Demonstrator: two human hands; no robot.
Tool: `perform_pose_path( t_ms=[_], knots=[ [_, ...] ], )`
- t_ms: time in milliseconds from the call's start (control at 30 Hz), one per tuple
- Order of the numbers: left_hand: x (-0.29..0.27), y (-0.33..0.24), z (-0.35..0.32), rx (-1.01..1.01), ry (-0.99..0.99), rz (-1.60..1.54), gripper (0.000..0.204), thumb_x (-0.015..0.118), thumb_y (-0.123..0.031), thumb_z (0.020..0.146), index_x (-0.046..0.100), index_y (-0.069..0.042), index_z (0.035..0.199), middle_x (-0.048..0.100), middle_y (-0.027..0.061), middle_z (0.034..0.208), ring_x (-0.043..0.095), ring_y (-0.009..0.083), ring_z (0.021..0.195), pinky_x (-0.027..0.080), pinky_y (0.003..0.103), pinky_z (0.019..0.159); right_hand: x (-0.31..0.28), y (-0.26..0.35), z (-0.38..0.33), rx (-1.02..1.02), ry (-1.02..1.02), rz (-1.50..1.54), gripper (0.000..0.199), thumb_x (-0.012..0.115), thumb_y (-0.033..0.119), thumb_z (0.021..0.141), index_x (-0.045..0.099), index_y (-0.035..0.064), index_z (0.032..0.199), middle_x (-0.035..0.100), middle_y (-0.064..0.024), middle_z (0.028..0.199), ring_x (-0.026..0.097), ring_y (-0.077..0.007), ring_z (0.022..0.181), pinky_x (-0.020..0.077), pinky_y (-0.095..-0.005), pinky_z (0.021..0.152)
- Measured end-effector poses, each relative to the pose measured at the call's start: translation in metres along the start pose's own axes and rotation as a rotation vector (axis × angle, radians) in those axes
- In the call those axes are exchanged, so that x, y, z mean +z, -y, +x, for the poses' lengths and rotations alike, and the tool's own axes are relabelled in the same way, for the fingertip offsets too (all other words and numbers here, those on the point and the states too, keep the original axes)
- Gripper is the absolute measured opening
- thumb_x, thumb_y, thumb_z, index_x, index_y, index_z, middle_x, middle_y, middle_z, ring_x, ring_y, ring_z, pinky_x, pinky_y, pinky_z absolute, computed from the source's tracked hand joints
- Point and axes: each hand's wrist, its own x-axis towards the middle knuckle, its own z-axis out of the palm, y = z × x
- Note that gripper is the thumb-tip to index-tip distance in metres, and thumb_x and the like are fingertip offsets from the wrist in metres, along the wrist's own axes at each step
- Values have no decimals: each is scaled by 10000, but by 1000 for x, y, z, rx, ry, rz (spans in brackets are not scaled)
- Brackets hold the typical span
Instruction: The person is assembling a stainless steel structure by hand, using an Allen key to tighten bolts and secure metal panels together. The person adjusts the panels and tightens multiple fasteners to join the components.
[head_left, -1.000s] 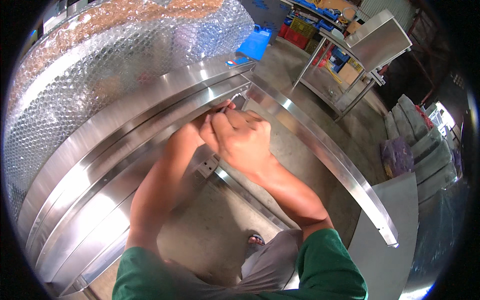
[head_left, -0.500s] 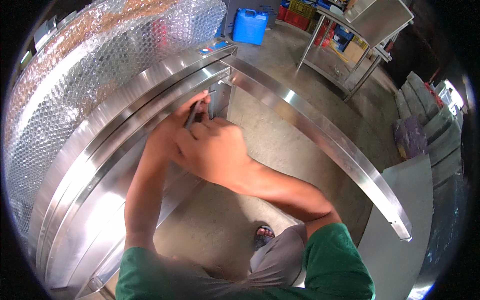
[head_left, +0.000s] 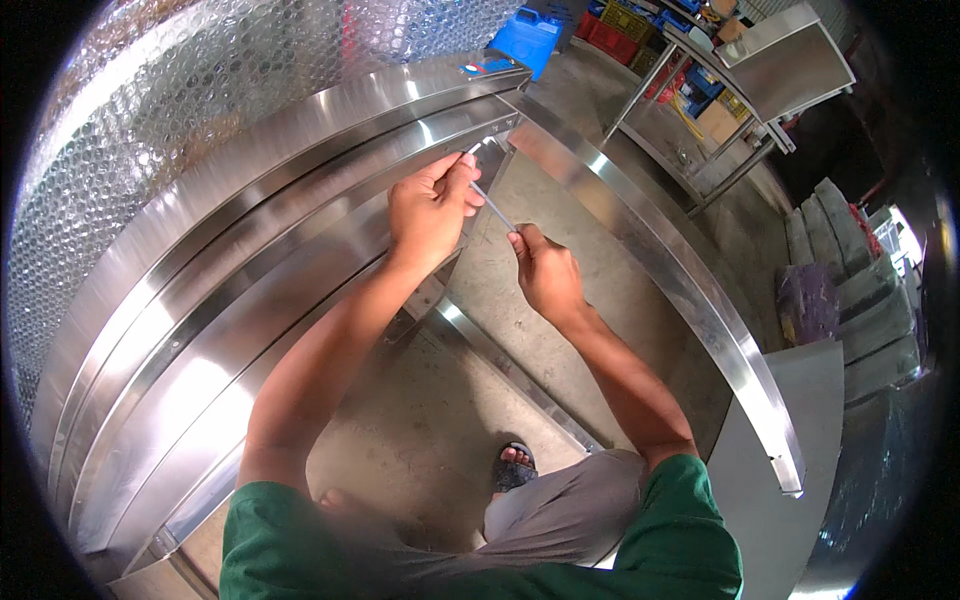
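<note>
A thin grey metal rod (head_left: 496, 209), which looks like a hex key, slants between my two hands below the corner of a stainless steel frame (head_left: 330, 175). My left hand (head_left: 428, 212) pinches its upper part close under the corner, fingers closed. Its lower end is in the closed fingers of my right hand (head_left: 550, 272). A small bright metal piece (head_left: 487, 144) shows at the corner just above my left fingertips. Whether the rod's tip sits in a fastener is hidden by those fingers. From the same corner a long steel bar (head_left: 650, 240) runs toward the right front.
Bubble-wrapped goods (head_left: 250, 70) stand behind the frame at the left. A blue jerrycan (head_left: 527, 38) is beyond the corner, and a steel table (head_left: 700, 110) stands at the far right. Below my arms a lower steel rail (head_left: 510, 370) crosses over the concrete floor.
My hands were crossed and bunched together at the corner; now they are apart, with my right hand drawn to the right and the rod in plain view between them. The view has shifted slightly.
</note>
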Motion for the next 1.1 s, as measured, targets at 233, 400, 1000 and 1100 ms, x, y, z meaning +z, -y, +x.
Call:
perform_pose_path(
  t_ms=[233, 400, 1000, 1100],
  knots=[
    [0, 4, -1, 131, -11, 91, 298, 639, -185, 994, 678, 63, 1154, 729, 105, 937, 662, 102, 664, 527, 237, 585, 8, 0, 5, 19, -23, 27, 242, 559, 296, 1026, 622, 66, 1064, 662, -212, 750, 657, -434, 702, 504, -495, 613],
    [0, 4, 1, 229, -50, 236, 260, 647, -170, 986, 701, 44, 1125, 740, 83, 912, 659, 90, 648, 529, 236, 578, 11, 3, 7, 55, 34, 97, 246, 535, 312, 1034, 601, 76, 1044, 645, -220, 726, 646, -443, 688, 495, -515, 609],
    [9, 5, 0, 162, -66, 164, 255, 604, -189, 1012, 685, 39, 1093, 698, 75, 823, 632, 101, 574, 495, 257, 505, 17, 2, 4, 175, 69, 430, 296, 545, 281, 1047, 613, 1, 981, 553, -50, 559, 557, -111, 488, 430, -297, 496],
    [9, -2, 1, 26, -22, 20, 268, 602, -212, 1018, 685, 35, 1077, 691, 81, 832, 614, 94, 564, 472, 241, 481, 4, 3, -8, 120, -6, 329, 291, 573, 265, 1030, 605, 12, 890, 539, -48, 544, 529, -103, 478, 423, -300, 483]
  ],
)
